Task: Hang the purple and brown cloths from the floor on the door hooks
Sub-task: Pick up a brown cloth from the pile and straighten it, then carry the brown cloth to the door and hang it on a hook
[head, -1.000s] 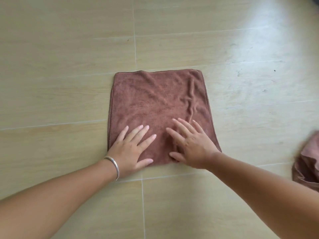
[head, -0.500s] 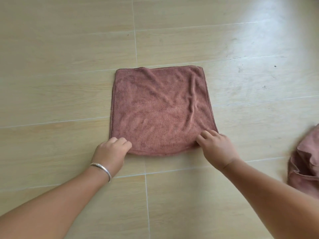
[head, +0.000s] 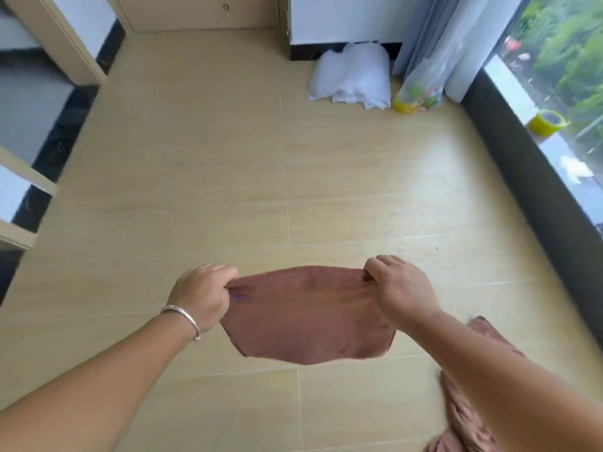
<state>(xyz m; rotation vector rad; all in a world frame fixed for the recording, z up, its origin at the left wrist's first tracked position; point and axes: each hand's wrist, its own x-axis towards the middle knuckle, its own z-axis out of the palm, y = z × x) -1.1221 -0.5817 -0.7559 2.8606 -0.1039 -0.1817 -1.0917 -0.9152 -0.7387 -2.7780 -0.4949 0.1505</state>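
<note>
The brown cloth (head: 308, 316) hangs in the air above the tiled floor (head: 228, 190), stretched between both hands. The left hand (head: 203, 294) grips its upper left corner with curled fingers, and the right hand (head: 398, 287) pinches the upper right corner in the same way — the two hands well apart, the cloth's top edge pulled nearly taut between them while the rest droops towards the person. A silver bangle (head: 184, 318) sits on the left wrist. A small purple mark shows on the cloth just beside the left hand. Low on the right, partly hidden behind the right forearm, a second brownish cloth (head: 470, 415) lies crumpled on the floor; its exact colour is hard to tell from the one in the hands. Farther off, white bundled fabric (head: 354, 76) rests against the base of a wall, beside a clear plastic bag (head: 421, 89) and grey curtains (head: 447, 40). A roll of yellow tape (head: 547, 122) stands on the window sill at the right — greenery shows through the glass. A pale wooden door (head: 199, 11) closes the far end of the floor.
</note>
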